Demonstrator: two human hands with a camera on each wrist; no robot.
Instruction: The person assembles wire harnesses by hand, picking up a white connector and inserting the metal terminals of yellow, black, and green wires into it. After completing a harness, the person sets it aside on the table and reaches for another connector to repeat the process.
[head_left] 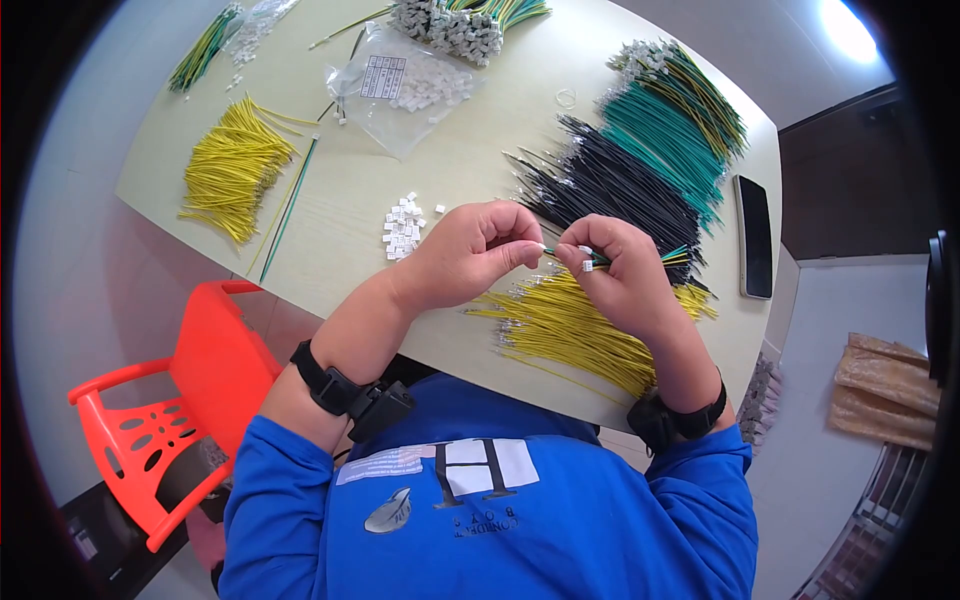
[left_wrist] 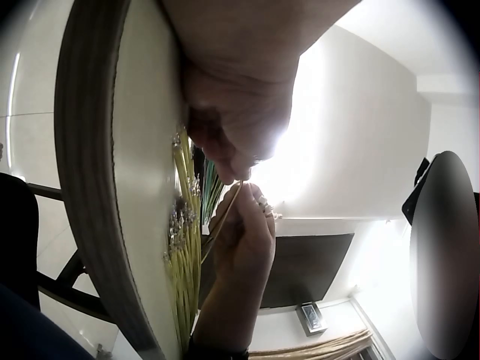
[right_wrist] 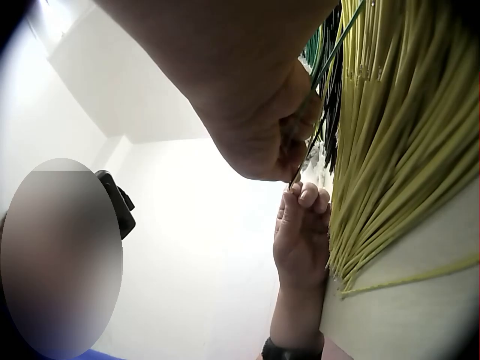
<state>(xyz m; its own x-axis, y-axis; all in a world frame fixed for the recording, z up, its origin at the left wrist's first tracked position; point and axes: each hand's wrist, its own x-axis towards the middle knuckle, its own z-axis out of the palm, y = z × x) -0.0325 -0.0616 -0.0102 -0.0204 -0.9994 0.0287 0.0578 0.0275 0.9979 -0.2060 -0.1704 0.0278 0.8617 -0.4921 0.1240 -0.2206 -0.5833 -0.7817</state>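
Note:
The left hand pinches a small white connector between thumb and forefinger. Facing it, the right hand grips several thin green and yellow wires, with white connectors showing at its fingers. The fingertips of both hands nearly meet above the table, in front of the black wires. In the left wrist view the right hand holds a wire that runs up to the left hand. The right wrist view shows wires crossing the right hand, close to the left hand.
Yellow wires, black wires and green wires lie in bundles on the table. Loose white connectors lie beside the left forearm. A bag of connectors, more yellow wires and a phone lie farther out.

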